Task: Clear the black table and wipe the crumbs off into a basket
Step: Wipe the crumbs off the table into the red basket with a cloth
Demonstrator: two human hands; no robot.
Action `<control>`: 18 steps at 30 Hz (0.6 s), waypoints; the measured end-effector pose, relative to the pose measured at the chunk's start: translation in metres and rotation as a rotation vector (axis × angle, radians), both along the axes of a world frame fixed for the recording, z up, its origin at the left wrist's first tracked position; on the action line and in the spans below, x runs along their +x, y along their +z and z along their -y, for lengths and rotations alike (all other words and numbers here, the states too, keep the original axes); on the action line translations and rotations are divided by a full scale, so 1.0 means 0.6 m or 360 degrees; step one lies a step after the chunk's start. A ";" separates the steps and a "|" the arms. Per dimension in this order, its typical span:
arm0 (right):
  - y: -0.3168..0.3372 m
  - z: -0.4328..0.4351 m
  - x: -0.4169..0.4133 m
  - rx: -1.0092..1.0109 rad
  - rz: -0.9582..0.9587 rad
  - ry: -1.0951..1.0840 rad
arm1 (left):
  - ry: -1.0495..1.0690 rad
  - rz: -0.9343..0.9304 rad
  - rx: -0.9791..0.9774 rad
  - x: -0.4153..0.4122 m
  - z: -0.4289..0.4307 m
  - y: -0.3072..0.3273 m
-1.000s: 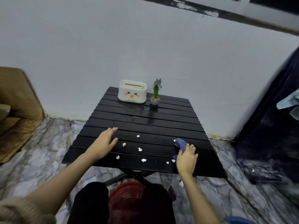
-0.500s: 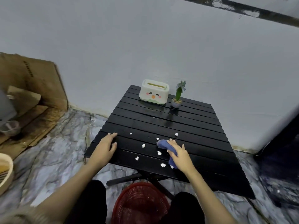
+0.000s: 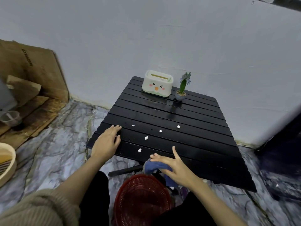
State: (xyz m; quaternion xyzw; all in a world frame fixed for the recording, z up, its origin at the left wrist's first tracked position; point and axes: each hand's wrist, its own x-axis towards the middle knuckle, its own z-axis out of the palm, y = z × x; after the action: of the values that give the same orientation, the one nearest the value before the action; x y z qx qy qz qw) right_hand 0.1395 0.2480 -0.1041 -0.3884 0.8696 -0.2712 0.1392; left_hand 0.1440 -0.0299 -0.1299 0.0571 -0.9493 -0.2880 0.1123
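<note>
The black slatted table [image 3: 187, 115] carries several white crumbs [image 3: 146, 138] scattered over its near half. My left hand [image 3: 106, 141] lies flat on the table's near left corner, fingers spread, holding nothing. My right hand [image 3: 173, 165] presses a blue cloth [image 3: 152, 167] at the near edge of the table, directly above the red mesh basket [image 3: 141, 198] on the floor between my knees. A white tissue box [image 3: 157, 83] with a cartoon face and a small potted plant [image 3: 182, 90] stand at the far edge.
Marble-pattern floor surrounds the table, with a few crumbs [image 3: 277, 185] lying on it at the right. Cardboard sheets [image 3: 31, 75] lean on the wall at left, beside a plastic cup [image 3: 10, 118] and a bamboo steamer [image 3: 5, 162]. A dark object [image 3: 283, 144] fills the right side.
My right hand has dragged the blue cloth from the middle of the near slats back to the table's near edge, over the basket. The left hand stayed on the near left corner.
</note>
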 end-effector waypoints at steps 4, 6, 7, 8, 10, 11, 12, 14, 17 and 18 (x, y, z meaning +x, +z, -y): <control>0.019 0.003 0.006 -0.0245 0.0154 -0.0122 | -0.0008 0.0011 -0.0008 0.000 0.001 -0.001; 0.031 0.002 0.003 -0.0453 0.0171 -0.0259 | -0.0008 0.0009 -0.0013 -0.001 0.002 -0.003; 0.035 -0.001 0.000 -0.0535 0.0135 -0.0320 | -0.0008 0.0008 -0.0015 -0.001 0.003 -0.003; 0.038 -0.003 -0.005 -0.0573 0.0055 -0.0355 | -0.0010 0.0011 -0.0017 -0.001 0.003 -0.003; 0.038 -0.008 -0.018 -0.0495 -0.0142 -0.0400 | -0.0017 0.0018 -0.0022 -0.001 0.002 -0.004; 0.034 -0.011 -0.027 -0.0405 -0.0231 -0.0433 | -0.0020 0.0020 -0.0024 -0.001 0.002 -0.003; 0.029 -0.014 -0.036 -0.0303 -0.0312 -0.0470 | -0.0020 0.0023 -0.0025 -0.001 0.002 -0.003; 0.017 -0.016 -0.050 -0.0134 -0.0468 -0.0522 | -0.0017 0.0022 -0.0023 -0.001 0.002 -0.002; 0.000 -0.004 -0.053 0.0040 -0.0699 -0.0396 | -0.0017 0.0011 -0.0019 0.000 0.002 -0.001; -0.006 0.002 -0.050 0.0082 -0.0799 -0.0305 | -0.0020 0.0010 -0.0020 0.000 0.002 -0.001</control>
State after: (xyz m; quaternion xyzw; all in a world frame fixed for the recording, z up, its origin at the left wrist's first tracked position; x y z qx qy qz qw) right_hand 0.1096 0.2468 -0.1079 -0.3557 0.9163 -0.1563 -0.0973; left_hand 0.1438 -0.0311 -0.1307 0.0513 -0.9518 -0.2824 0.1080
